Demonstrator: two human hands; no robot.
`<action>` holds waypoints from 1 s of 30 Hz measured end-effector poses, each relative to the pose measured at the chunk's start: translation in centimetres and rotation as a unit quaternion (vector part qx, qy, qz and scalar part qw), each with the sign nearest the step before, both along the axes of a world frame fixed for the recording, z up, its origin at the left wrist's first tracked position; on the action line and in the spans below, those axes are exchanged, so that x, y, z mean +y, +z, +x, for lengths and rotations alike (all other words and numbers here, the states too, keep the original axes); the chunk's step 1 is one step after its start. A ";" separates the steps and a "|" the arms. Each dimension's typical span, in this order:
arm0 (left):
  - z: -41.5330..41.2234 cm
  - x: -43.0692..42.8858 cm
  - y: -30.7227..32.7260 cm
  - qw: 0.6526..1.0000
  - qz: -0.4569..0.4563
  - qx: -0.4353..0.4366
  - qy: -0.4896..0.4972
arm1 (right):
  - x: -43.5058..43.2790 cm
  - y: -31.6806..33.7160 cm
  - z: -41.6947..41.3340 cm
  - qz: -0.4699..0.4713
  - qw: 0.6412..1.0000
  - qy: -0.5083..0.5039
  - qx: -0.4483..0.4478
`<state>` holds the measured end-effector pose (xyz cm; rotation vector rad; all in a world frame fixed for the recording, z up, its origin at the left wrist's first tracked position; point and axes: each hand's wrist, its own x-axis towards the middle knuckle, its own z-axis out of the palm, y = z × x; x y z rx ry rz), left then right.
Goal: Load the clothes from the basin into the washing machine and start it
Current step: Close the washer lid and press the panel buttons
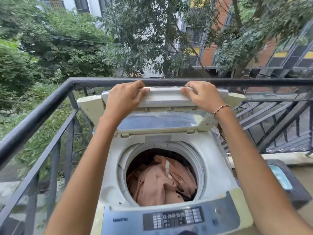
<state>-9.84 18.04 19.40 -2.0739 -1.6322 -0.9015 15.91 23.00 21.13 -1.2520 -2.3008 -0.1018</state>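
At frame centre: washing machine (169, 167) by the balcony railing (50, 102), its lid (162, 112) folded up.
Hands: left hand (126, 96) and right hand (201, 94) each clamped on the lid's top edge — upper middle of the frame.
Drum: tan clothes (160, 182) heaped inside, lower centre.
Basin: dark tub (288, 182) at right edge, perhaps it — contents unclear.
Progress: loading looks done; closing the lid and pressing the control panel (172, 219) remain.
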 end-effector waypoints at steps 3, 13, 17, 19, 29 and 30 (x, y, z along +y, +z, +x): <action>0.2 -2.8 -0.6 0.997 -0.068 0.023 -0.015 | -3.0 -0.7 1.1 -0.007 1.000 0.008 -0.018; 1.7 -12.1 -6.6 0.923 -0.338 -0.021 -0.182 | -12.1 -7.5 4.3 -0.252 0.966 0.058 -0.026; 2.9 -15.2 -10.4 0.913 -0.359 0.002 -0.193 | -15.1 -12.6 4.6 -0.259 0.962 0.075 -0.050; 3.4 -16.0 -11.8 0.914 -0.360 0.003 -0.185 | -16.0 -14.3 4.6 -0.251 0.965 0.050 -0.061; 4.4 -16.8 -17.0 0.897 -0.423 0.026 -0.128 | -17.6 -18.9 4.0 -0.308 0.942 0.015 -0.128; 4.5 -16.8 -17.2 0.893 -0.432 0.025 -0.119 | -17.7 -19.2 4.0 -0.316 0.939 0.016 -0.132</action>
